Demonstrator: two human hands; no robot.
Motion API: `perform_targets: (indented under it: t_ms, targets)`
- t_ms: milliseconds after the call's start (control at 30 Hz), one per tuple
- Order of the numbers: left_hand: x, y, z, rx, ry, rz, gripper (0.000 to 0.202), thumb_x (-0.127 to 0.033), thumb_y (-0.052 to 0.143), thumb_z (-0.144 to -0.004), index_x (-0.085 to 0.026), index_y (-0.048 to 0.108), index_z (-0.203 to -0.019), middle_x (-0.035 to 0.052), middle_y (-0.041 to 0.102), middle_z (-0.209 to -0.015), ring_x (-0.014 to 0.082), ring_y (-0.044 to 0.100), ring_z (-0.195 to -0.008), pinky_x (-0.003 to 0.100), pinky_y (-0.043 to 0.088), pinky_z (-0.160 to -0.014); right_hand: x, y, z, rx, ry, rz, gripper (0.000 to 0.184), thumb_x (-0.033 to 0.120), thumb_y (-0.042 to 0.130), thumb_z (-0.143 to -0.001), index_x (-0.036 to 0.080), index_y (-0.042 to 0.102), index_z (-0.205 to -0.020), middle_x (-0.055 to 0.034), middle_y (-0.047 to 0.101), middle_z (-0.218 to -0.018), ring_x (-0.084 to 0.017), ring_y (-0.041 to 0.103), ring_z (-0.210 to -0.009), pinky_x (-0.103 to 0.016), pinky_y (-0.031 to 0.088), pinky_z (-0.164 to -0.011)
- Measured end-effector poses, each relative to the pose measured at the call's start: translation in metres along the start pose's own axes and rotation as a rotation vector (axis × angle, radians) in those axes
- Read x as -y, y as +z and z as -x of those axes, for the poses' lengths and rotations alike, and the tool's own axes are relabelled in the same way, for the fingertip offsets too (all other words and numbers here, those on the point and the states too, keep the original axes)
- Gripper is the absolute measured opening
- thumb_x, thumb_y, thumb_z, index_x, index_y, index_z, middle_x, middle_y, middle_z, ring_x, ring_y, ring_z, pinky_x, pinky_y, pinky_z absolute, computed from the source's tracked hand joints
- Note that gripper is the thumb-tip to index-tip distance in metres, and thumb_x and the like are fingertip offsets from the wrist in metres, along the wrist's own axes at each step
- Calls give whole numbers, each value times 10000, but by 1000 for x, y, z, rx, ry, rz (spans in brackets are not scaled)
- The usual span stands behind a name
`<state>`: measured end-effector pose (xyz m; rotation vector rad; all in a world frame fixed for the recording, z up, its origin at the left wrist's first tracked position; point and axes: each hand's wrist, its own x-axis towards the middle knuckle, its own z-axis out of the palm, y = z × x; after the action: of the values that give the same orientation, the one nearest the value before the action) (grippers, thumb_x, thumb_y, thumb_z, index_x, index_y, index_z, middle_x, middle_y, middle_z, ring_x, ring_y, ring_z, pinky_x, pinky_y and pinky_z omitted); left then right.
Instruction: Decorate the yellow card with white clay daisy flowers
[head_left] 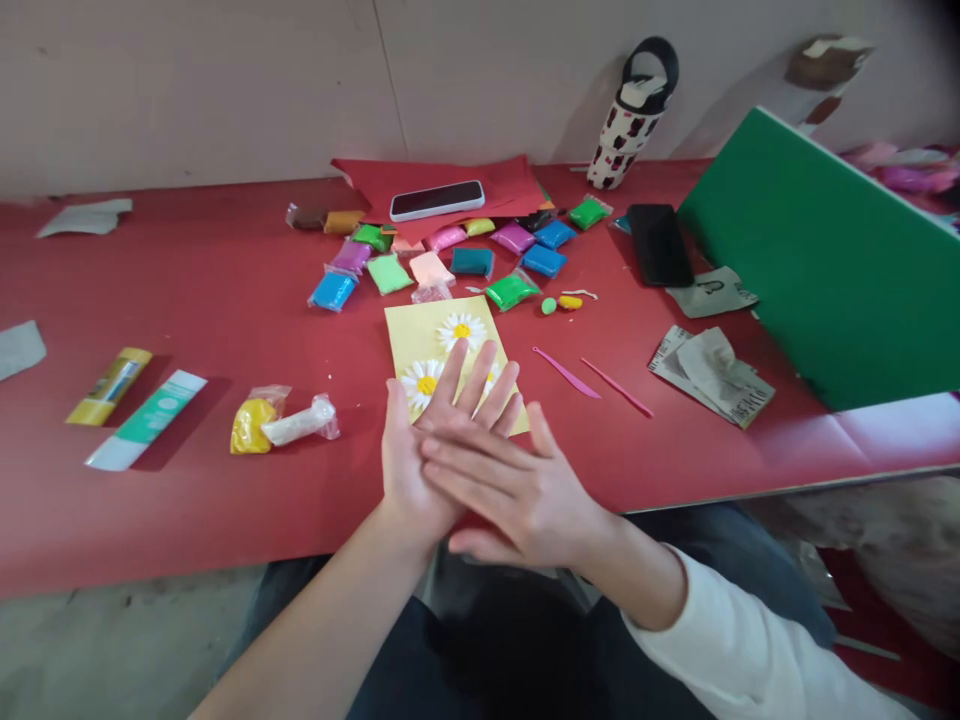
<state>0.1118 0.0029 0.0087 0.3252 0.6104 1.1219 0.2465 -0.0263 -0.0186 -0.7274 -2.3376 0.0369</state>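
Note:
My left hand [427,440] and my right hand [510,490] are pressed together crosswise, palm on palm, fingers straight and spread. If anything lies between the palms, it is hidden. Both hover just above the near edge of a yellow card [439,330] bearing white daisies with yellow centres, one of them a daisy [461,332] near the top. My left fingers partly cover the card. A bag of yellow clay [251,425] and a white clay tube [298,421] lie to the left of my hands.
Several packets of coloured clay [388,273] lie beyond the card on the red table [187,500]. A phone [436,200] rests on red paper. Pink modelling tools [592,385], another phone [658,245], crumpled paper, a green board [825,260] and a bottle [630,115] stand around.

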Motion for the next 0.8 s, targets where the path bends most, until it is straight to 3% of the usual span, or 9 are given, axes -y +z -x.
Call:
perform_targets:
  t_ms: [67,133,200,267,367,433,533,667,800]
  targets:
    - [0,-5,-2,68,103,-141,623,-697,146,-919,-402,430,-1388,-79,394,-1528,232,358,-1419,445,404,-1105,2,-1,2,-25,85,-9,414,364,501,-938,277,545,-1340,11,581,-1359,-200,493,-1332,-441,-35,-1232]
    - [2,-11,-3,115,184,-351,681,-724,53,-896,-421,372,-1416,-65,369,-1542,249,393,-1398,477,461,-1042,4,-2,3,-17,64,-112,410,312,520,-907,353,560,-1313,58,623,-1298,-198,570,-1256,-445,49,-1237]
    - [5,-14,-3,120,208,-539,734,-745,-17,-865,-434,315,-1442,-40,386,-1532,257,449,-1360,472,514,-967,6,-2,2,27,32,-223,418,337,538,-891,371,565,-1307,68,634,-1281,-208,596,-1226,-454,121,-1230]
    - [6,-15,-1,123,215,-645,765,-751,-53,-848,-435,294,-1451,-12,429,-1504,263,499,-1318,460,545,-903,5,-1,0,51,107,-221,457,385,566,-889,353,538,-1344,40,607,-1323,-240,564,-1263,-489,89,-1227]
    - [5,-14,0,105,233,-632,761,-737,-40,-863,-416,345,-1435,8,480,-1465,269,511,-1305,460,544,-897,2,0,0,-11,213,-89,509,428,598,-888,370,493,-1383,21,591,-1346,-275,537,-1288,-519,-80,-1209]
    - [4,-13,0,70,260,-577,751,-724,-11,-881,-389,406,-1409,19,506,-1442,273,495,-1320,473,525,-932,1,1,3,-27,157,-65,495,460,594,-889,401,498,-1371,35,607,-1334,-269,553,-1271,-500,-142,-1196]
    - [2,-10,-1,55,268,-530,770,-730,-14,-877,-373,434,-1391,30,522,-1426,270,478,-1335,486,511,-962,3,4,5,-44,159,10,464,545,574,-882,392,558,-1320,6,593,-1367,-287,514,-1306,-513,-151,-1185]
    - [1,-6,1,100,232,-479,792,-740,-42,-864,-371,399,-1408,37,498,-1449,267,476,-1337,488,528,-945,6,8,6,-72,194,127,463,605,560,-865,374,616,-1263,-24,566,-1401,-310,367,-1410,-524,-75,-1198]
    - [1,-4,3,114,216,-354,748,-681,-34,-910,-346,444,-1377,9,447,-1497,246,429,-1375,477,483,-1027,5,8,6,-73,206,168,433,610,544,-871,399,623,-1240,-12,576,-1389,-310,368,-1406,-536,-59,-1196]
